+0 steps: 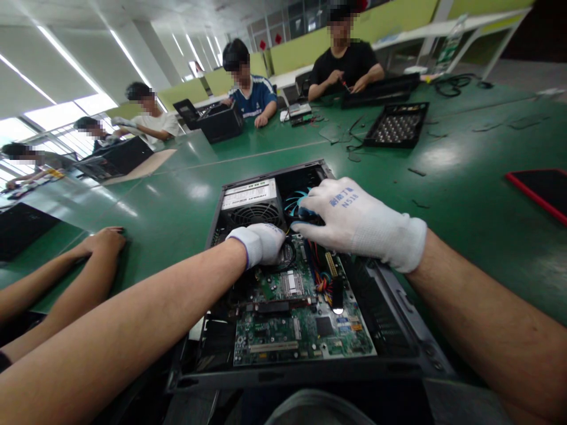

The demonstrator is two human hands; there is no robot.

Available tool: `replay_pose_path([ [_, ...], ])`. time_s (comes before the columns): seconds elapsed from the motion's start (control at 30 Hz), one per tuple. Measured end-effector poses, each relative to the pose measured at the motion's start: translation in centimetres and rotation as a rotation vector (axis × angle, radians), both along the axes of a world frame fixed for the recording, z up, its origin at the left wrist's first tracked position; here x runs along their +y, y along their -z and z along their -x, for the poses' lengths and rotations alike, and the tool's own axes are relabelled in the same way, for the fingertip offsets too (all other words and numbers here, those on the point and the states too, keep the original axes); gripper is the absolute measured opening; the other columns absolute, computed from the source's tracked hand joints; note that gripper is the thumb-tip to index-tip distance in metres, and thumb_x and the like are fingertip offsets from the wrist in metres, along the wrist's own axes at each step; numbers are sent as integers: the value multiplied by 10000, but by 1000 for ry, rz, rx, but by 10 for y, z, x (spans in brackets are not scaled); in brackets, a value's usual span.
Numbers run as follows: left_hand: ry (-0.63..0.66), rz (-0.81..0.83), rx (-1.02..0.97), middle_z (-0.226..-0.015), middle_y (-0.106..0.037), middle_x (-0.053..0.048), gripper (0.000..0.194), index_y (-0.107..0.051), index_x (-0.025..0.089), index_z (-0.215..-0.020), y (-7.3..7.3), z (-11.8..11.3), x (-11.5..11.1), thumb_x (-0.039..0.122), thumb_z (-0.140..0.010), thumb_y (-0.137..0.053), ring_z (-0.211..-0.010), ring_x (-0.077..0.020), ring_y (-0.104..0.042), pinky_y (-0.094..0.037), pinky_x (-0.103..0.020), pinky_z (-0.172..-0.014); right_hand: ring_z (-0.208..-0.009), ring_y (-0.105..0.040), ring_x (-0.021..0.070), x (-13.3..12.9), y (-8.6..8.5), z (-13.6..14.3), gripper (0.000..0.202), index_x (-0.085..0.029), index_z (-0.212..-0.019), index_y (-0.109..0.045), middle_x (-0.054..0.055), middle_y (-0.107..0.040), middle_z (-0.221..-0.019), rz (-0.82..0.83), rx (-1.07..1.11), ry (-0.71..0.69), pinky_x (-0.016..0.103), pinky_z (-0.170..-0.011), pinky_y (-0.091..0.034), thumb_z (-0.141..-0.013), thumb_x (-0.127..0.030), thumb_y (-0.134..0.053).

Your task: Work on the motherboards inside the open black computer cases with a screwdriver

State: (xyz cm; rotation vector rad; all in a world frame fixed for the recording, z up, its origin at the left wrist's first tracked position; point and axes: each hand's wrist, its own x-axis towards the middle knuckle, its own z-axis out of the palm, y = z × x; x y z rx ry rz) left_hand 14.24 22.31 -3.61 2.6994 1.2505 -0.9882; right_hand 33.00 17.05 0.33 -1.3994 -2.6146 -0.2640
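Observation:
An open black computer case (398, 307) lies before me, with a green motherboard (274, 327) and a power supply (250, 195) inside. My left hand (263, 243), in a white glove, is bent down over black cables just below the power supply's fan; its fingertips are hidden. My right hand (339, 215), also gloved, reaches over a fan with blue blades (296, 202), thumb and fingers apart near a thin yellow wire. I cannot make out anything between them. Coloured wires (325, 284) lie beside the motherboard.
Bare forearms of a person (101, 254) rest at the left. Across the green table (177, 200), several people work on computer cases. A black perforated part (397, 125) lies beyond my case, and a red-edged black object (543, 192) at the right.

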Motion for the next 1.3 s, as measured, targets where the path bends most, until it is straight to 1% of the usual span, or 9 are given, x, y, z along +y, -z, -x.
replay_pose_path([
  [0.2,2,-8,-7,-1246,-739,-188,452,-689,113,-1255,2,0,1,358,-875,-697,-1103,-320,-734,-592,-379,-945,-1026,-596,300,-1,0,0,460,-158,-1101,-707,143,-712,-1084,5,-7,0,369,-837,-319,-1039,-541,-458],
  [0.43,-11,-4,-12,-1225,-746,-183,458,-700,116,-1233,1,0,1,386,-863,-711,-1097,-324,-737,-594,-379,-941,-1000,-599,288,1,2,-1,452,-166,-1061,-705,133,-715,-1056,-13,17,-7,364,-831,-321,-1031,-551,-469],
  [0.57,-10,7,-59,-1241,-744,-173,476,-707,122,-1225,2,-1,1,407,-845,-745,-1112,-323,-730,-583,-375,-971,-1002,-603,288,1,2,-1,450,-162,-1052,-706,133,-719,-1054,-15,26,-4,364,-837,-328,-1030,-549,-477],
  [0.77,5,13,-33,-1276,-734,-163,506,-697,121,-1252,4,-4,2,349,-810,-790,-1142,-307,-721,-572,-346,-990,-1005,-614,293,2,3,-1,451,-169,-1058,-712,132,-726,-1064,-24,45,-13,371,-844,-338,-1026,-562,-493],
  [0.93,18,31,-14,-1240,-750,-165,591,-689,120,-1282,5,-6,3,406,-781,-819,-1108,-323,-734,-589,-349,-943,-1005,-627,299,3,5,-2,452,-164,-1052,-732,136,-728,-1050,-26,61,-17,379,-836,-358,-1021,-558,-513],
  [1.1,24,18,-49,-1176,-773,-175,645,-703,117,-1270,8,-4,4,465,-740,-824,-1055,-345,-752,-601,-375,-921,-1025,-633,302,5,10,-4,422,-164,-1092,-738,130,-735,-1065,-42,105,-34,388,-857,-378,-1014,-535,-552],
  [1.3,-23,44,-72,-1215,-765,-177,775,-680,135,-1316,7,-4,6,532,-672,-846,-1117,-353,-739,-599,-383,-964,-994,-636,295,5,17,-5,396,-167,-1068,-750,128,-732,-1034,-84,184,-54,408,-883,-418,-1005,-516,-575],
])
